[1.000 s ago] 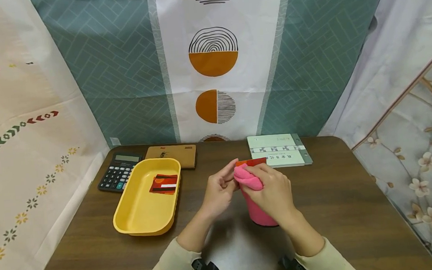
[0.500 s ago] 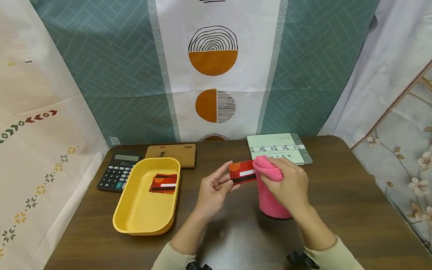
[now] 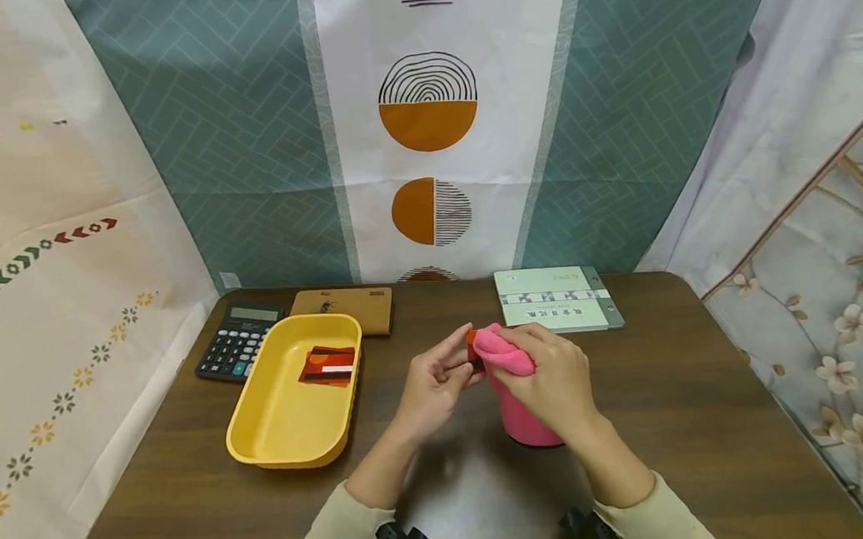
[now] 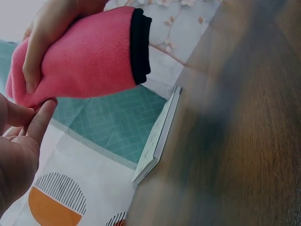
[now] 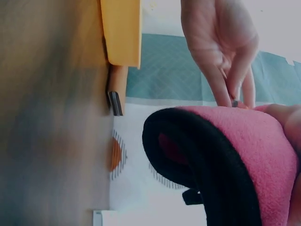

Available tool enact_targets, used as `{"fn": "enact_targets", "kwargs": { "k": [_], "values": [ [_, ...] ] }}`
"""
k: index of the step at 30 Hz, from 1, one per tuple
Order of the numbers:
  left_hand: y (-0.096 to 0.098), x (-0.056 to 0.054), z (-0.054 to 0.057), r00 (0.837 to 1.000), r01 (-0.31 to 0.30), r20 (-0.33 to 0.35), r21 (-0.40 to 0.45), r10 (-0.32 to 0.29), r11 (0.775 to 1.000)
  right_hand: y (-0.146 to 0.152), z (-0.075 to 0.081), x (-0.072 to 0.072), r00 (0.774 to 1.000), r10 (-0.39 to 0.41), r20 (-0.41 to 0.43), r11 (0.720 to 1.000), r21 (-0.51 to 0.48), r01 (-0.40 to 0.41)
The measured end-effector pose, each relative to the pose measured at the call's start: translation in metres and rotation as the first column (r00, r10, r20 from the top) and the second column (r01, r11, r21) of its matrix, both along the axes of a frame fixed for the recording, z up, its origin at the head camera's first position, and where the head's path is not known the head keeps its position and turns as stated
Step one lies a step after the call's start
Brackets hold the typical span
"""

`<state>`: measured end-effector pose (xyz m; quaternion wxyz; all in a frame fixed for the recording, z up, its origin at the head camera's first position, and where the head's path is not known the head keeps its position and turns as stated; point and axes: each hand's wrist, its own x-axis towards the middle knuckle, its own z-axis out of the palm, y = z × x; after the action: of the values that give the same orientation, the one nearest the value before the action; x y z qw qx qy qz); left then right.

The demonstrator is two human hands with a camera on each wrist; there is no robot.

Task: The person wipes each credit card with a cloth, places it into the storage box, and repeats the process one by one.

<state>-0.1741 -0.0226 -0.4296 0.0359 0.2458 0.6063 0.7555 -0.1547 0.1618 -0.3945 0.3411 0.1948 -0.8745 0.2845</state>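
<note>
Above the middle of the table, my left hand point(image 3: 428, 391) pinches a red bank card point(image 3: 473, 347) by its left end. A pink cloth point(image 3: 520, 414) with a black hem is in my right hand point(image 3: 562, 373), which presses a bunched fold of it over the card. Most of the card is hidden by the cloth; only a narrow strip shows beside my left fingertips. The loose part of the cloth point(image 4: 89, 56) hangs below my right hand, clear of the tabletop. In the right wrist view the hemmed end of the cloth point(image 5: 254, 146) curls in front of the left hand point(image 5: 221, 37).
On the left stands a yellow tray point(image 3: 285, 430) with red cards point(image 3: 329, 366) in it. A calculator point(image 3: 237, 341) and a brown notebook point(image 3: 352, 310) lie behind it. At the back right is a pale green notebook point(image 3: 554, 303). Curtains surround the table point(image 3: 682, 419).
My right hand slid the cloth rightward, baring the card's striped face half a second ago, then came back left over it. The left hand kept its pinch, nearly in place.
</note>
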Motion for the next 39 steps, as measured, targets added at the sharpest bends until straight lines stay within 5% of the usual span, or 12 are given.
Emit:
{"fn": "enact_targets", "kwargs": {
  "k": [15, 23, 32, 39],
  "values": [
    [-0.01, -0.002, 0.001, 0.998, -0.026, -0.055, -0.019, 0.025, 0.999, -0.012, 0.0, 0.007, 0.999, 0.005, 0.045, 0.996, 0.093, -0.009],
    [-0.014, 0.0, -0.001, 0.998, -0.046, -0.047, 0.024, 0.047, 0.999, 0.009, -0.005, -0.004, 0.988, -0.157, 0.006, 0.987, -0.037, 0.157],
    [-0.001, 0.004, -0.005, 0.993, -0.037, -0.11, -0.006, 0.036, 0.999, -0.009, -0.01, 0.002, 0.997, 0.018, -0.077, 1.0, -0.016, -0.019],
    [-0.009, 0.004, -0.005, 0.991, -0.124, -0.049, 0.005, 0.124, 0.992, 0.019, -0.014, -0.005, 0.993, -0.114, -0.022, 0.991, -0.078, 0.112]
  ]
}}
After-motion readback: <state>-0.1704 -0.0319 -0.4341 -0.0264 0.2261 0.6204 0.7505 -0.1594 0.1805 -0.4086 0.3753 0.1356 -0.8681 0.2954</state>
